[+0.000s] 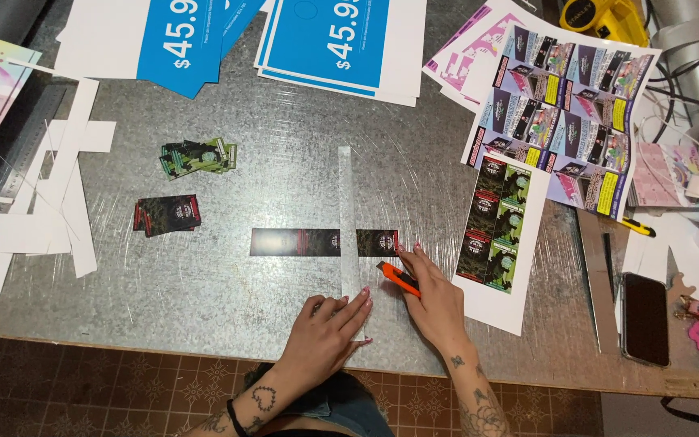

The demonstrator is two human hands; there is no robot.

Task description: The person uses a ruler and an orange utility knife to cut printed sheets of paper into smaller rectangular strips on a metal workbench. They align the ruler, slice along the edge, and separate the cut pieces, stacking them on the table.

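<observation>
My left hand presses flat on the near end of a clear ruler that lies front to back across a dark printed strip of cards. My right hand grips an orange utility knife just right of the ruler. Its fingertips touch the short end of the strip sticking out to the ruler's right.
Two small stacks of cut cards lie to the left on the metal table. White paper offcuts sit far left, blue price signs at the back, printed sheets and a phone on the right.
</observation>
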